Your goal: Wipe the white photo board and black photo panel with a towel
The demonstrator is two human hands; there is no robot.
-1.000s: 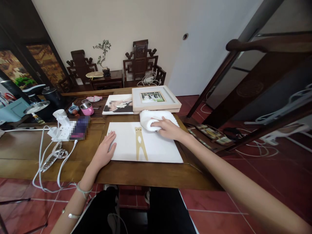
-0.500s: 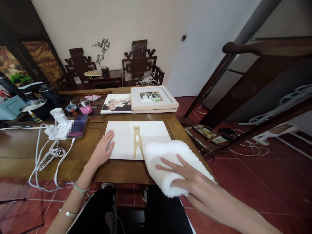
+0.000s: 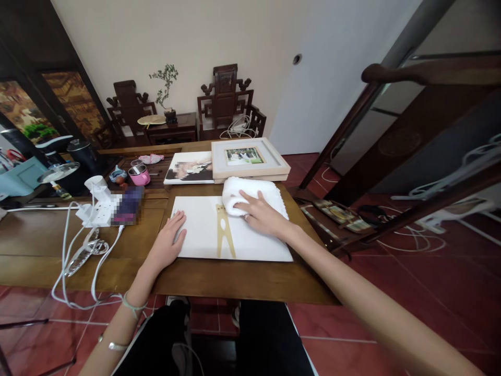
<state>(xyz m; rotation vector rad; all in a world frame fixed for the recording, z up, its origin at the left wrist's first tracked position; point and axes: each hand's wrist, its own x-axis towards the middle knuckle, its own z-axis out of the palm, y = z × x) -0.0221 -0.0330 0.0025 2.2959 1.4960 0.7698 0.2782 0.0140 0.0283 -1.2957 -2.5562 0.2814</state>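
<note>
A white board (image 3: pixel 203 230) with a gold clothespin shape (image 3: pixel 224 235) lies flat on the wooden table (image 3: pixel 47 245) in front of me. My left hand (image 3: pixel 167 243) rests flat on the board's left edge, fingers stretched out. My right hand (image 3: pixel 261 215) presses down on a fluffy white cloth (image 3: pixel 245 191) at the board's far right corner, fingers spread over it.
Behind the board lie a light wooden picture frame (image 3: pixel 250 159) and a photo print (image 3: pixel 190 168). To the left are a white power strip with cables (image 3: pixel 96 214), a blurred device (image 3: pixel 128 204) and a pink cup (image 3: pixel 140 175). Dark carved chairs (image 3: pixel 226 102) stand at the wall; a wooden stand (image 3: pixel 410 130) is right.
My right hand pulled the cloth to the table's near right edge half a second ago, then pushed it back to the board's far right corner. The left hand has stayed put.
</note>
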